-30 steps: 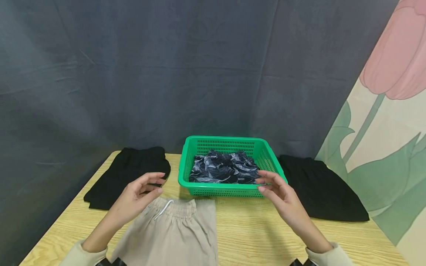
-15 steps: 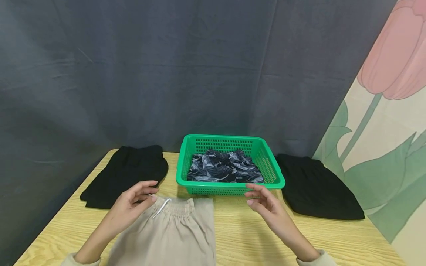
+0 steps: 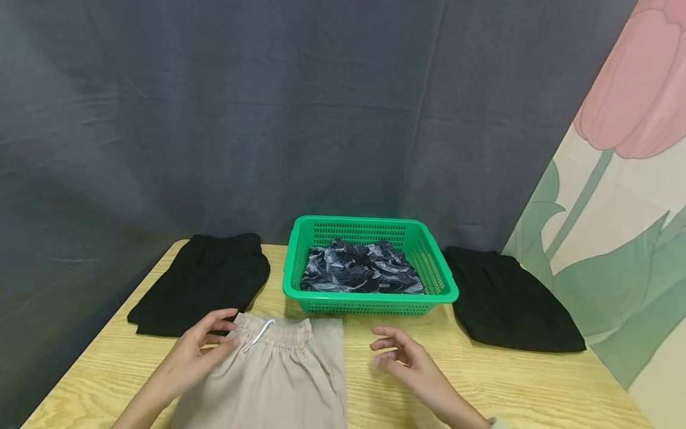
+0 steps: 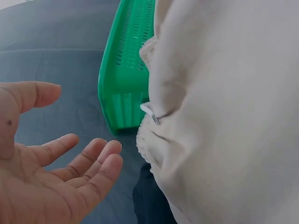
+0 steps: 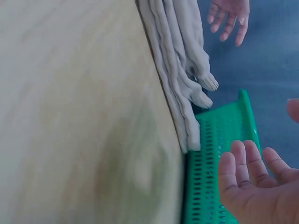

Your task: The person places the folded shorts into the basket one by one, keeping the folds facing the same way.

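Note:
Beige pants (image 3: 278, 369) with a gathered waistband and a white drawstring (image 3: 259, 335) lie on the table in front of the basket. My left hand (image 3: 200, 351) hovers by the left end of that waistband, fingers loosely bent and holding nothing. In the left wrist view its thumb and fingers stand apart, with the waistband just beyond them. To the right of the pants, my right hand (image 3: 404, 369) is over the bare wood, fingers relaxed and nothing in them. A green plastic basket (image 3: 370, 302) behind the pants contains a folded dark garment (image 3: 361, 268) with a grey leaf-like print.
One black folded garment (image 3: 206, 283) lies at the back left of the wooden table (image 3: 536, 387), another black garment (image 3: 509, 301) at the right beside the basket. A dark grey curtain (image 3: 268, 119) hangs behind. A wall with a painted tulip (image 3: 621, 95) borders the right side.
Both hands have come down and nearer the body. The right hand has moved left, away from the basket's front rim; the left has shifted slightly left to the beige waistband. The garments stay put.

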`<action>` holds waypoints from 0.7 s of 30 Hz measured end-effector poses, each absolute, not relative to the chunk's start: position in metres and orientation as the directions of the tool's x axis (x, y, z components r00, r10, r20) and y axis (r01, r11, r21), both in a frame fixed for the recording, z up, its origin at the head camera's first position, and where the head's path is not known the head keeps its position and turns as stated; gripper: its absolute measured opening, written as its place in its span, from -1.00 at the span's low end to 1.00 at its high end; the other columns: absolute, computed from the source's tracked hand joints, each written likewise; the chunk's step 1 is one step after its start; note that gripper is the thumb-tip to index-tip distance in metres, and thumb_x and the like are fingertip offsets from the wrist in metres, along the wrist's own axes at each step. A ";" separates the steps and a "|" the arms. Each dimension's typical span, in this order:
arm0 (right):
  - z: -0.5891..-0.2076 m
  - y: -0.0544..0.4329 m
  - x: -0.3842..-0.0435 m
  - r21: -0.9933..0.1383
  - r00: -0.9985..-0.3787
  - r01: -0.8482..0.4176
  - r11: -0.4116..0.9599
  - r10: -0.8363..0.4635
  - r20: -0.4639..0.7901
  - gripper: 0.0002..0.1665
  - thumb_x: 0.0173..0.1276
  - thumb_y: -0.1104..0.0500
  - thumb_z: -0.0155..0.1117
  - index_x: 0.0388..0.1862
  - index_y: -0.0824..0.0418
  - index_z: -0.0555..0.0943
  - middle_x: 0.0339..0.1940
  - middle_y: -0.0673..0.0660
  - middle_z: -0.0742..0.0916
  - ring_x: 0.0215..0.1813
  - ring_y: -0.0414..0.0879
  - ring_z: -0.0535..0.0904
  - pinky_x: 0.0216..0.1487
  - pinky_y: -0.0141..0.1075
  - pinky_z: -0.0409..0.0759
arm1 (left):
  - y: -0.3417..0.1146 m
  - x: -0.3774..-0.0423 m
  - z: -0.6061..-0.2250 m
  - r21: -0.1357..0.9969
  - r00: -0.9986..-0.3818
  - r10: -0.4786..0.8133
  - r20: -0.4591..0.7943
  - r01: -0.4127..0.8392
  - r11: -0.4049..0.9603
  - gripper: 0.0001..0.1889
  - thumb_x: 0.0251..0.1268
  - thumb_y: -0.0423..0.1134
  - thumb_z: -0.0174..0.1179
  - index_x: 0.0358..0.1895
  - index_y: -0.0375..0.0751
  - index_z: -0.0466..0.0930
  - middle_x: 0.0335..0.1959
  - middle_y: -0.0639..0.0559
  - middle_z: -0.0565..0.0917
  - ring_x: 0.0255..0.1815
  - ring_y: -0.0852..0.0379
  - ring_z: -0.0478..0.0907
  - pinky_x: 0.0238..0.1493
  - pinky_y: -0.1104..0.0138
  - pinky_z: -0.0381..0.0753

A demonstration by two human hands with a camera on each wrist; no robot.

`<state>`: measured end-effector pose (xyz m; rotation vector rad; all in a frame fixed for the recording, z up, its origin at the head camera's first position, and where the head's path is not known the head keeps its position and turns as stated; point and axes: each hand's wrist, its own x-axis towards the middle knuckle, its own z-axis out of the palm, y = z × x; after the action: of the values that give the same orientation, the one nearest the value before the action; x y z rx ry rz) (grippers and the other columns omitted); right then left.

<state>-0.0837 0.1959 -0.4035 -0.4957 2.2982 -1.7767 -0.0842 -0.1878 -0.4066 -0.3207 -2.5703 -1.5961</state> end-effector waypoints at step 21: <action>-0.432 0.178 -0.078 -0.987 -0.920 0.097 0.127 -0.367 -0.137 -0.36 0.33 0.24 0.22 0.34 0.41 0.30 -0.03 0.21 0.57 -0.09 0.01 0.58 -0.15 -0.12 0.56 | -0.207 -0.082 -0.424 0.763 -0.993 0.050 -0.102 -0.046 0.645 -0.28 0.26 -0.02 0.29 0.37 -0.31 0.23 0.12 -0.39 0.45 0.03 -0.29 0.51 -0.20 -0.02 0.58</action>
<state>-0.0785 0.1776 -0.4319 -0.2618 2.0640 -1.8518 -0.0818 -0.2069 -0.4243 -0.0037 -2.9514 -1.3747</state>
